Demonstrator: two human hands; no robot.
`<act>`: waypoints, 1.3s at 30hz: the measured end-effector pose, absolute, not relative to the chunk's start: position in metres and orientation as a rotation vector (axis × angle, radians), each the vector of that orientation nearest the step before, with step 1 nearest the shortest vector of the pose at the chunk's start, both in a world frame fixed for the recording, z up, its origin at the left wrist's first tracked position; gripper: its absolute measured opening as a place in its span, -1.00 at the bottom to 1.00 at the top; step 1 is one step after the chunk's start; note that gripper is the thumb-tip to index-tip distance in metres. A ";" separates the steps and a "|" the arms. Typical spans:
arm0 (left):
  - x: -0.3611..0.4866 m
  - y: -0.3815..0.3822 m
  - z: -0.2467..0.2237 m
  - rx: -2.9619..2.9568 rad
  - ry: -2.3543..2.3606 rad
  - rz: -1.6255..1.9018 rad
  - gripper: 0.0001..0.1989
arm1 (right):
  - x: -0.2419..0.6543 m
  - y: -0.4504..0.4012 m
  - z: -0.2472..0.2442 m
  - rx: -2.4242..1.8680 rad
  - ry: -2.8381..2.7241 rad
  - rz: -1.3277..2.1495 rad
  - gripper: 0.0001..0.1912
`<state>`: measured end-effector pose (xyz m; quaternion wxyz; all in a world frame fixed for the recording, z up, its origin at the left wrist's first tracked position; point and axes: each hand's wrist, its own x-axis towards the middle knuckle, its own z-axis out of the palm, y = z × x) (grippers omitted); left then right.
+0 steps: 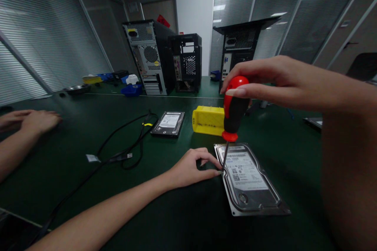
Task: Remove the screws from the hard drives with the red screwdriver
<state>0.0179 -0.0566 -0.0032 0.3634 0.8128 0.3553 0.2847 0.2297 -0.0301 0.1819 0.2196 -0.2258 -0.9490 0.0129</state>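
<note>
My right hand (pixel 265 80) grips the red-and-black handle of a screwdriver (pixel 235 113) from above. The screwdriver leans slightly, its tip down on the left edge of a hard drive (pixel 250 192). That drive lies flat on the dark green table, its white label facing up. At the same edge, my left hand (pixel 191 168) has its thumb and forefinger drawn together in a pinch beside the screwdriver's tip. Whatever lies between those fingertips is too small to make out. A yellow plastic bin (pixel 207 120) stands just behind the drive, partly covered by the screwdriver.
A second hard drive (pixel 168 124) lies left of the bin, beside a tangled black cable (pixel 118 157). Computer cases (pixel 147 57) stand along the back with a blue bin (pixel 131 90). Another person's hands (pixel 38 121) rest at the left. Another drive (pixel 315 122) sits far right.
</note>
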 end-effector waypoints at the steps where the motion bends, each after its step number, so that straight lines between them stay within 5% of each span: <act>1: 0.018 -0.056 -0.003 2.094 0.911 0.735 -0.81 | 0.230 -0.030 0.182 -0.628 -2.626 0.033 -0.55; 39: 0.031 -0.059 -0.012 1.990 1.012 0.837 -0.74 | 0.227 -0.032 0.182 -0.689 -2.609 0.051 -0.53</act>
